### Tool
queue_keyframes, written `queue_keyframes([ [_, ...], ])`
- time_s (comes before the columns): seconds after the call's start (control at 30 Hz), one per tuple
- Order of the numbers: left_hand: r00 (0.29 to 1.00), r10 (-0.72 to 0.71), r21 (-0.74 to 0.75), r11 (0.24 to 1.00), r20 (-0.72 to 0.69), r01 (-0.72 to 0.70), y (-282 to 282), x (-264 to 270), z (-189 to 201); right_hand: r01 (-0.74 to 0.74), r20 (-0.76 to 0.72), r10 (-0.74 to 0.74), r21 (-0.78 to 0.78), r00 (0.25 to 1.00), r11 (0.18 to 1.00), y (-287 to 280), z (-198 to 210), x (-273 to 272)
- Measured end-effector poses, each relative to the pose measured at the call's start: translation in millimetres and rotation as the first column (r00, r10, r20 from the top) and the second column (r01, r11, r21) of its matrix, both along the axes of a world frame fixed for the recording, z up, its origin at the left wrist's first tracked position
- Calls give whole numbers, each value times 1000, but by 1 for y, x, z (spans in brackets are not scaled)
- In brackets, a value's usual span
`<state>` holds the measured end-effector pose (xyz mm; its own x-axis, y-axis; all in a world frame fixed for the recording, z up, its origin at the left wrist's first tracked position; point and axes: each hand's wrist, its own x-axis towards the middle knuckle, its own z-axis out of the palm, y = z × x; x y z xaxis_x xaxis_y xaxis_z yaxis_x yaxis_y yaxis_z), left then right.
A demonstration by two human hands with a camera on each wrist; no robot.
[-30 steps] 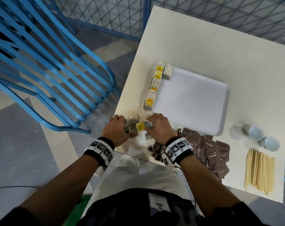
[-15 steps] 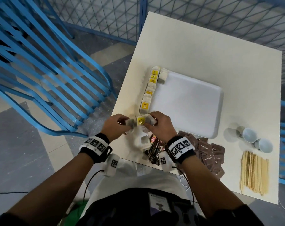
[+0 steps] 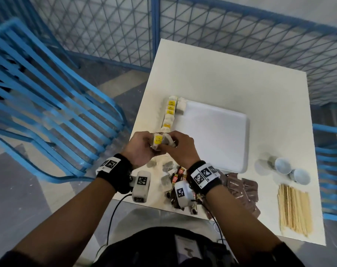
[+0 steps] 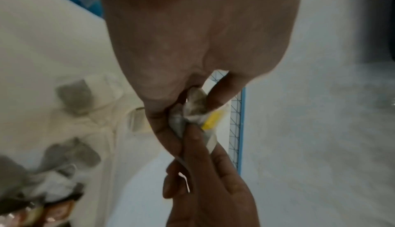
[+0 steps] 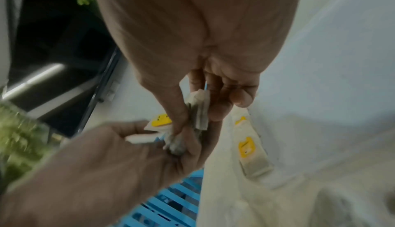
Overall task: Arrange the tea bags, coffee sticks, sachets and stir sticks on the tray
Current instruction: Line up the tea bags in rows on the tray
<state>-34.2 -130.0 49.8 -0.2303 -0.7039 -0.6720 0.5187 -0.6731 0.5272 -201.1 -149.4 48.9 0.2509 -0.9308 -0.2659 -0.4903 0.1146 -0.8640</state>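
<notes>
Both grips pinch tea bags [image 3: 161, 140]: left hand [image 3: 139, 149], right hand [image 3: 180, 149] | above tray's [image 3: 212, 132] near-left corner, by table [image 3: 221, 74] edge

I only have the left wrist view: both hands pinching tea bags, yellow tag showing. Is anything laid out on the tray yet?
Observer: On the head view the tray is bare in the middle. A row of tea bags runs along its left edge; I cannot tell whether it sits on the rim or beside it.
Operator: Where are the stir sticks?
Observer: The stir sticks lie in a pile on the table, near its front right corner, off the tray.
</notes>
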Motion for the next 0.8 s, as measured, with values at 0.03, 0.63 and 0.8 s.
queue_keyframes([
  [0.03,998,7,9,1000,-56,-6,-4,-2,4,17,-2,-17,5,1000,1000,-1,0,1],
  [0.63,976,153,-58,988,154,-146,-38,-1,-10,32,-7,-32,11,999,999,-38,0,-10],
  [0.8,971,181,-45,983,156,-176,-44,1,-4,105,11,-105,23,994,994,-44,3,-14],
])
